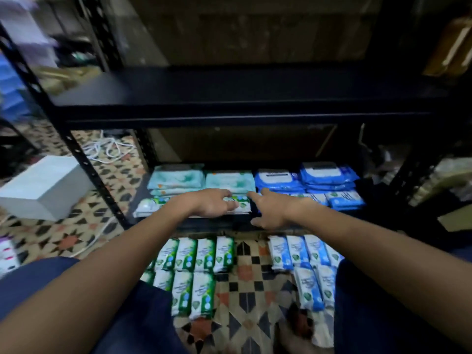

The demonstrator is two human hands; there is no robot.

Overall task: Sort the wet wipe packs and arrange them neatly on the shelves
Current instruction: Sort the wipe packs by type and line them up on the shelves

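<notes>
On the lowest shelf (209, 227) lie teal packs (176, 178), dark blue packs (327, 175) and, in front, green-and-white packs (148, 205) and light blue packs (347, 199). My left hand (214, 203) rests on the front row of green packs, thumb curled at the edge of the green pack (241, 204). My right hand (268, 213) reaches beside it with fingers spread, index finger pointing at the gap between the green and blue rows. On the floor lie several green packs (194, 261) at left and several blue packs (304, 254) at right.
A black shelf board (242, 98) spans above the hands. Slotted black uprights (84, 159) stand at left. A grey box (43, 187) and white cables (107, 146) lie on the patterned tile floor at left. My knees in dark trousers frame the floor packs.
</notes>
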